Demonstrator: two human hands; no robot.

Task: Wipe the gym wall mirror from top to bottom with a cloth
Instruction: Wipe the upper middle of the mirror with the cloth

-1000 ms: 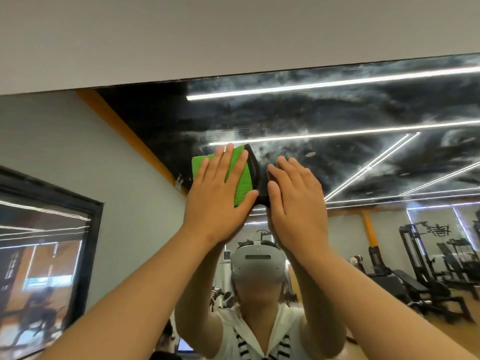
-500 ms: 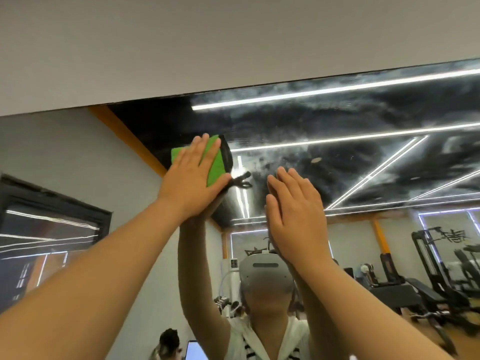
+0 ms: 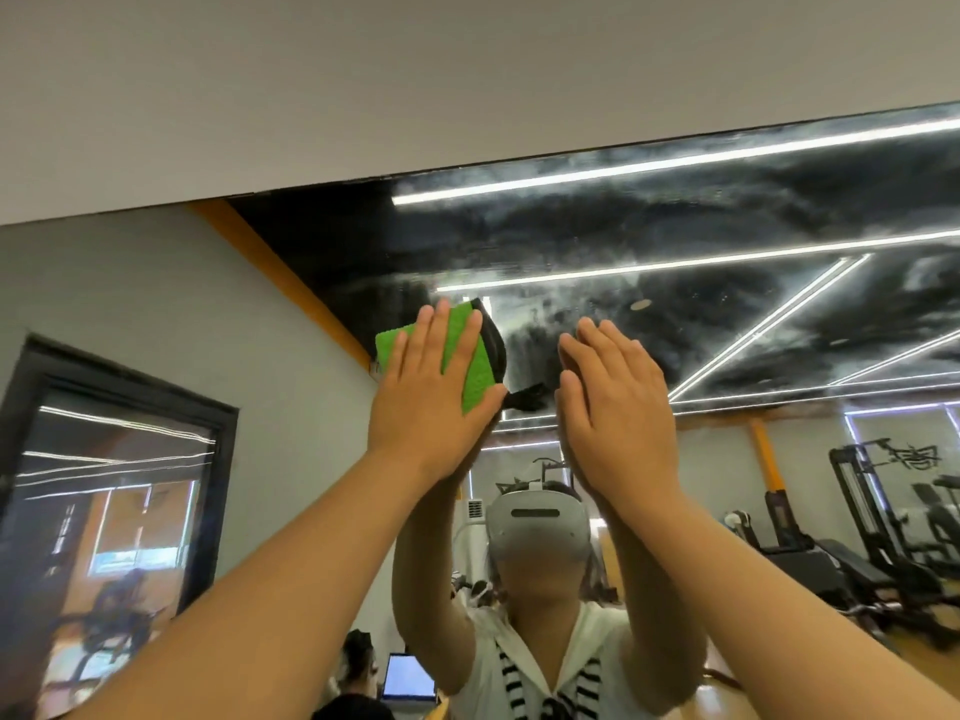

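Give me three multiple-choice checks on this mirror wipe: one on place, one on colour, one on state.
1. The green microfibre cloth sits: A on the floor; B under the left hand, on the wall mirror; C over a shoulder.
2. Its edging is: A black; B white; C orange.
3. The right hand is: A fisted; B gripping the cloth; C flat, holding nothing.
B: the left hand presses it to the mirror. A: a dark border shows along its right side. C: its fingers are straight, with no cloth in it.
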